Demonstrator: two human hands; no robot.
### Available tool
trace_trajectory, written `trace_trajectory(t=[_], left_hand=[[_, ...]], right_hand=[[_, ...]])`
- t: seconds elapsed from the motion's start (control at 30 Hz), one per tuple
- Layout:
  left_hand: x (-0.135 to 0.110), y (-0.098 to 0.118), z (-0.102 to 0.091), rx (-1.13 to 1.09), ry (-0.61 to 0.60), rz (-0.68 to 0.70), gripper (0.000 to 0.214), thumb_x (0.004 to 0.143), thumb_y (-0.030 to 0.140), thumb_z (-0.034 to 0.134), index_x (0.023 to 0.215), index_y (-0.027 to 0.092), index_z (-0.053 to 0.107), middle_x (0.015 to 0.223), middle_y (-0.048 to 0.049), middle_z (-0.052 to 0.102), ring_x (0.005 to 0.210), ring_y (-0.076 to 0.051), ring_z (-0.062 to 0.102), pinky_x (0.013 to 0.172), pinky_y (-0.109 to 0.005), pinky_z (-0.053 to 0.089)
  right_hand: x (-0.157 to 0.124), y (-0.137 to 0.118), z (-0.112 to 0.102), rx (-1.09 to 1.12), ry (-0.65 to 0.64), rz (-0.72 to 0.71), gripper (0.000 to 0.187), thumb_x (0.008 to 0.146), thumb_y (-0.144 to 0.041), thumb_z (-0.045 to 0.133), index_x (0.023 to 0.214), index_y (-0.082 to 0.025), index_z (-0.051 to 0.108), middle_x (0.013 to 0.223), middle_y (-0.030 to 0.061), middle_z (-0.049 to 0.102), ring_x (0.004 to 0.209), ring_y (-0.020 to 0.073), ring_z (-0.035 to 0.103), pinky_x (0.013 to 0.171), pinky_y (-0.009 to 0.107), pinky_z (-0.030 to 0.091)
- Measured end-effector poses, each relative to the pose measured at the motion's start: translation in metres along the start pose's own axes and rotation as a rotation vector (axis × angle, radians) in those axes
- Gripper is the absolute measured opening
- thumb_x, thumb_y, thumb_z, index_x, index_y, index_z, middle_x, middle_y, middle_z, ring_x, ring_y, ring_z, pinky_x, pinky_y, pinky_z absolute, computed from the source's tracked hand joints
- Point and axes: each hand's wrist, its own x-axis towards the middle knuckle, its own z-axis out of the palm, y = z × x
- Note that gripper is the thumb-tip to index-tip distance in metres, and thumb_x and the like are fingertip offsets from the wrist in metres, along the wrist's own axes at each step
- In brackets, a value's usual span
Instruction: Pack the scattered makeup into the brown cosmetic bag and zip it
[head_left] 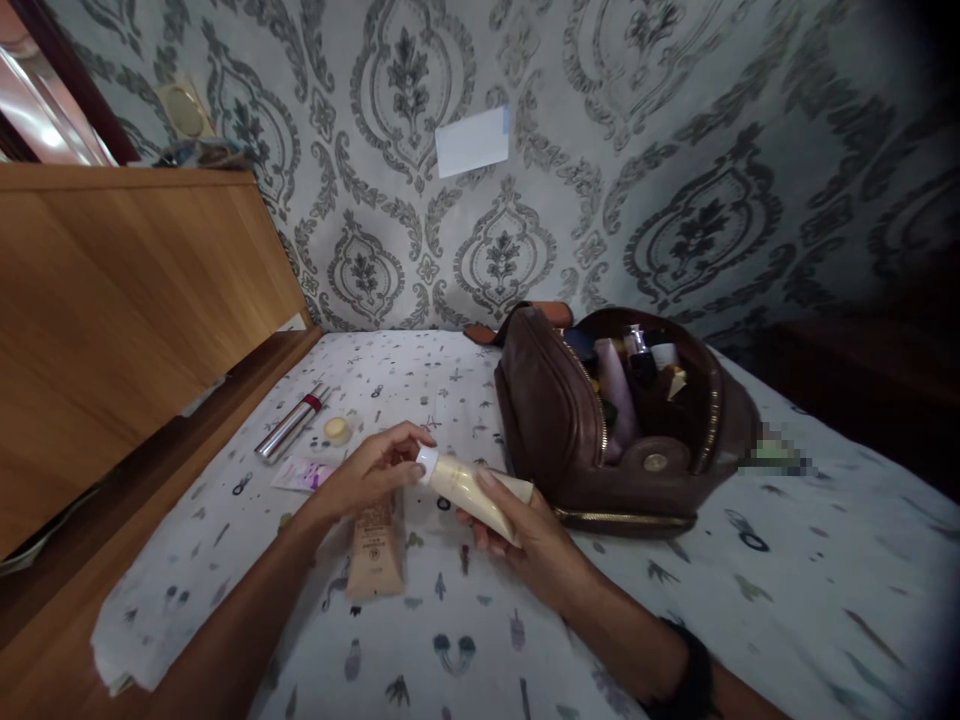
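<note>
My right hand (517,520) is closed around a pale yellow cream tube (469,488), which lies tilted above the bed sheet with its white cap (427,463) toward the left. The thumb and fingers of my left hand (382,465) are closed at that cap. Beneath my left hand a beige tube (375,560) rests on the sheet, its upper end hidden. Farther left lie a small white and purple tube (304,473), a small round yellow pot (337,430) and a silver tube-shaped item (289,428) with a red band.
An open brown leather bag (540,400) stands to the right, holding several bottles and a long pinkish item (615,390). The patterned sheet (450,610) covers the surface. A wooden cabinet (142,310) borders the left side, and a papered wall (420,230) closes the back.
</note>
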Motion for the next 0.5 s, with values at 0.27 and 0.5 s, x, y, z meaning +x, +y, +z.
trace_trajectory(t=[0.27, 0.5], left_hand=[[-0.0010, 0.0061, 0.0024, -0.043, -0.004, 0.000, 0.033, 0.084, 0.043, 0.070, 0.103, 0.017, 0.061, 0.093, -0.0025, 0.060, 0.086, -0.016, 0.055, 0.075, -0.024, 0.041], [-0.0031, 0.0041, 0.0006, 0.023, 0.021, 0.001, 0.034, 0.085, 0.045, 0.068, 0.107, 0.019, 0.061, 0.096, -0.0035, 0.060, 0.088, -0.017, 0.056, 0.076, -0.025, 0.042]], right_hand=[[0.0018, 0.0019, -0.0022, -0.002, -0.006, 0.002, 0.063, 0.056, -0.062, 0.085, 0.092, -0.012, 0.070, 0.059, 0.0042, 0.069, 0.039, 0.0083, 0.052, 0.040, 0.019, 0.034], [0.0017, 0.0023, -0.0020, 0.028, -0.037, -0.025, 0.063, 0.057, -0.062, 0.085, 0.092, -0.012, 0.069, 0.061, 0.0032, 0.069, 0.040, 0.0076, 0.054, 0.040, 0.018, 0.033]])
